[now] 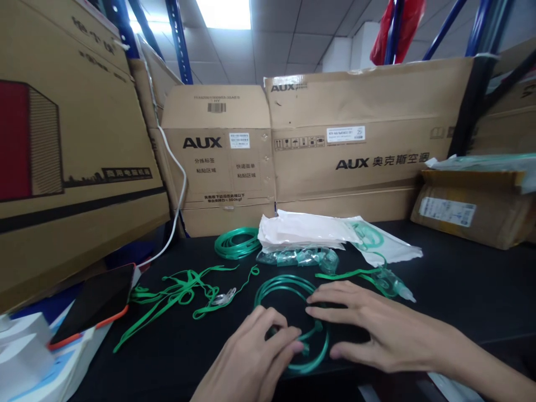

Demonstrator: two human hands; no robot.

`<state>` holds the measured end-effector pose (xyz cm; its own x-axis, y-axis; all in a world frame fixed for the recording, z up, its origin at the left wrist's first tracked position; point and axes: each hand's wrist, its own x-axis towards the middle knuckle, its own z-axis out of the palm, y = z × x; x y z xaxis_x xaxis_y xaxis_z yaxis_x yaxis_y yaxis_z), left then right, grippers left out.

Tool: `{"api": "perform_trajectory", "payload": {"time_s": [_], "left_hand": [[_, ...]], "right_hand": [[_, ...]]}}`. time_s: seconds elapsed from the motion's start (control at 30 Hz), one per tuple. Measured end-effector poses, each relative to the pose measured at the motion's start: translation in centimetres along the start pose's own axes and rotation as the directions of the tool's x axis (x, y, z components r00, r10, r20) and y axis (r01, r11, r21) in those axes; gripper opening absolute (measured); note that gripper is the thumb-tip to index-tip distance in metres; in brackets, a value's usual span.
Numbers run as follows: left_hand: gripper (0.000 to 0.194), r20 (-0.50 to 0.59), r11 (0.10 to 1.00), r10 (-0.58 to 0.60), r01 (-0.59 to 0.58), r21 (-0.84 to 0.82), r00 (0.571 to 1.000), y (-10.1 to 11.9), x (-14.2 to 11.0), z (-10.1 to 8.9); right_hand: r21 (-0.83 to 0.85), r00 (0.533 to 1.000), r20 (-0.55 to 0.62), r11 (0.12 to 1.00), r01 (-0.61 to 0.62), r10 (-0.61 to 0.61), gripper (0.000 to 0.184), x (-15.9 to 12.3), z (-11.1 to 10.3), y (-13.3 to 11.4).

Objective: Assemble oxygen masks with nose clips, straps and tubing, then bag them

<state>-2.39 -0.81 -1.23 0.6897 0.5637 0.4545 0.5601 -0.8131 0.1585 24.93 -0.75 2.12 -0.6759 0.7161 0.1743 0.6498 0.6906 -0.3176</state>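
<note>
Green tube (264,289) lies in a loose coil close to the front edge of the black bench (460,279); its long axis runs from back left toward front right. One blurred end points to the back right. The left hand (257,352) pinches the tube with thumb and fingers; the right hand (364,324) is spread open at the coil's right side.

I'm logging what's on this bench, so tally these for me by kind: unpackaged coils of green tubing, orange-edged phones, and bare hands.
Unpackaged green tubing: back coil and front coil, 2
Orange-edged phone: 1
Bare: left hand and right hand, 2
Total: 5
</note>
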Motion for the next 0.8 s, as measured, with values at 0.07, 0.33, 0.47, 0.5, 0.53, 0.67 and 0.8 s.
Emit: {"api": "perform_trajectory", "payload": {"time_s": [0.07,0.33,0.47,0.5,0.53,0.67,0.8], "left_hand": [[0.027,-0.016,0.997,0.07,-0.07,0.015,0.997,-0.3,-0.2,-0.1],[0.031,0.007,0.988,0.134,-0.134,0.08,0.991,-1.4,-0.9,0.3],[0.023,0.028,0.998,0.07,-0.07,-0.005,0.997,-1.5,-0.8,0.3],[0.022,0.037,0.999,0.042,-0.04,-0.034,0.998,-1.5,-0.7,0.1],[0.02,0.046,0.998,0.011,-0.008,-0.063,0.999,-1.4,-0.6,0.0],[0.019,0.095,0.981,-0.08,0.095,-0.171,0.992,-1.5,-0.4,-0.3],[0.022,0.074,0.967,-0.085,0.101,-0.233,0.994,-1.9,-0.5,0.1]], "right_hand": [[-0.021,1.0,-0.016,1.0,-0.009,0.008,0.052,-0.2,0.4,0.1],[-0.029,0.997,-0.073,0.999,-0.013,0.011,0.032,-0.4,1.7,-0.6],[0.1,0.999,-0.039,0.994,-0.032,0.036,0.026,-0.7,1.3,-0.9],[0.119,0.999,-0.044,0.993,-0.023,0.028,0.026,-0.7,1.3,-0.8],[0.131,0.998,-0.058,0.991,-0.006,0.014,0.026,-0.7,1.4,-0.6],[0.172,0.988,-0.154,0.984,0.036,-0.01,0.024,-0.1,2.5,0.4],[0.173,0.968,-0.251,0.985,0.019,0.026,0.012,0.9,3.9,0.6]]}}
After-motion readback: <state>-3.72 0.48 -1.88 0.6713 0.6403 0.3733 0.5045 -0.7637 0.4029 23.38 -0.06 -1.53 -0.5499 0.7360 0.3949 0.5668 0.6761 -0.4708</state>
